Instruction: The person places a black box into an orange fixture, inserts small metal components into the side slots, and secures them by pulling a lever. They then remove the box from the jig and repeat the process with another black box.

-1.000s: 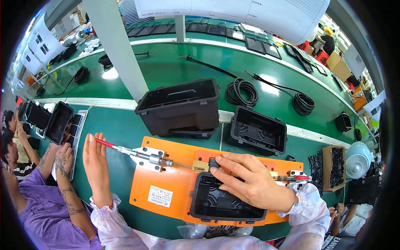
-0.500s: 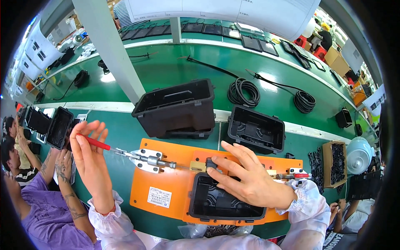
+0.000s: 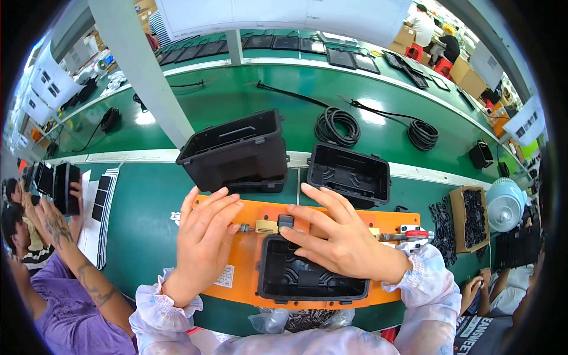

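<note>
An orange fixture plate [image 3: 242,278] lies on the bench before me, with a black open plastic box [image 3: 266,287] on its front part. Along the box's far edge is a small black block [image 3: 286,221], beside a brass-coloured clamp jaw [image 3: 267,226]. My right hand [image 3: 343,245] reaches over the box, its thumb and index fingertips at the block and its other fingers stretched out. Bent over the left toggle clamp, my left hand [image 3: 204,245] hides the clamp's red handle. Another toggle clamp with a red handle [image 3: 417,234] sits at the plate's right end.
Behind the plate stand a stack of black boxes [image 3: 236,157] and another open black box [image 3: 349,174]. Coiled black cables [image 3: 337,127] lie farther back. To the right are a carton of black parts [image 3: 470,219] and a fan [image 3: 504,207]. Co-workers' arms [image 3: 89,278] show at the left.
My left hand has swung right and down, and the clamp handle that stood out red beside it is now hidden. My right hand stays at the block. The whole view has shifted slightly.
</note>
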A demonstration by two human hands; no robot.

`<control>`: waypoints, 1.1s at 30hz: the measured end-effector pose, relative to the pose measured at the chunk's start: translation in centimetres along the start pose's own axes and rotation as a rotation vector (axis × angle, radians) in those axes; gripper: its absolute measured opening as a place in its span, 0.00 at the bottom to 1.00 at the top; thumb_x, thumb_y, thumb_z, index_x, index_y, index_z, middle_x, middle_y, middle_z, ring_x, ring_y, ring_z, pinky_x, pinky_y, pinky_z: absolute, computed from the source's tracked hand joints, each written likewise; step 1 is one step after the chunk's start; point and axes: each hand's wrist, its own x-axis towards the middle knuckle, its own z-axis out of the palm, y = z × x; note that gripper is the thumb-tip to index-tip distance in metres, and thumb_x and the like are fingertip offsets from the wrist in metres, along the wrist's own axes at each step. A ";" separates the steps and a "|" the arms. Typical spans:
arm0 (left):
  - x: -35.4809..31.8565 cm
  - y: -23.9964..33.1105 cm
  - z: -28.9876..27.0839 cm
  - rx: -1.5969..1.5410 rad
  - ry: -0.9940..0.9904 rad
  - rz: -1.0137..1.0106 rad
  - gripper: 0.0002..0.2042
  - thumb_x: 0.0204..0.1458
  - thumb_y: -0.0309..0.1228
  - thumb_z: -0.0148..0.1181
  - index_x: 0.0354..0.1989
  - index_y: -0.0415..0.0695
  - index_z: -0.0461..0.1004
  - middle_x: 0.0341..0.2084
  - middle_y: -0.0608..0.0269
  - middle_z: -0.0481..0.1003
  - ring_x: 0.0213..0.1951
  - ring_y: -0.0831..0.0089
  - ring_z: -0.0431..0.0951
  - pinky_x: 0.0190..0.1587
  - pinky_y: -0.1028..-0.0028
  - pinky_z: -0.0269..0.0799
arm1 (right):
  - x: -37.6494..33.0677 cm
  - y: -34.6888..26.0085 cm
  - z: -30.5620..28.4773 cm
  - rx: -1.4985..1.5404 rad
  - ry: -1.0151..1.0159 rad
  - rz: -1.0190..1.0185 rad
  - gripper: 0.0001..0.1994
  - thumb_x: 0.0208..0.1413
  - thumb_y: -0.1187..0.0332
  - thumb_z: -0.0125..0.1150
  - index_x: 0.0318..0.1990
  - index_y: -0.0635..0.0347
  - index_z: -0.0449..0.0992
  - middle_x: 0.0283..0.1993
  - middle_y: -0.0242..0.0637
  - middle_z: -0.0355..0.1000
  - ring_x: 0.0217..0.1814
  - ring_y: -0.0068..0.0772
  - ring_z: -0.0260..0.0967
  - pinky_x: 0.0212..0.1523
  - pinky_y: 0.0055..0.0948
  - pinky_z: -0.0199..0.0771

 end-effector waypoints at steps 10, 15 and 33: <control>0.3 0.6 0.3 0.175 0.112 0.048 0.17 0.53 0.20 0.63 0.53 0.41 0.76 0.48 0.54 0.81 0.54 0.59 0.80 0.70 0.45 0.54 | -0.5 -0.4 0.5 -0.051 0.052 -0.006 0.23 0.52 0.60 0.72 0.55 0.56 0.78 0.62 0.43 0.68 0.74 0.55 0.55 0.69 0.56 0.60; 0.5 0.2 0.3 0.156 0.137 0.091 0.16 0.51 0.21 0.67 0.49 0.41 0.78 0.43 0.56 0.82 0.48 0.63 0.82 0.71 0.43 0.52 | -1.5 -0.9 -2.0 -0.207 0.109 0.054 0.31 0.46 0.59 0.75 0.60 0.51 0.77 0.68 0.44 0.65 0.74 0.56 0.55 0.68 0.57 0.61; -5.8 -14.7 -5.5 -0.221 0.487 -0.663 0.18 0.72 0.34 0.46 0.58 0.33 0.73 0.42 0.50 0.81 0.40 0.70 0.83 0.45 0.73 0.77 | -26.8 7.3 -10.7 0.086 0.811 1.281 0.11 0.69 0.65 0.56 0.43 0.63 0.80 0.25 0.25 0.69 0.21 0.13 0.62 0.21 0.18 0.66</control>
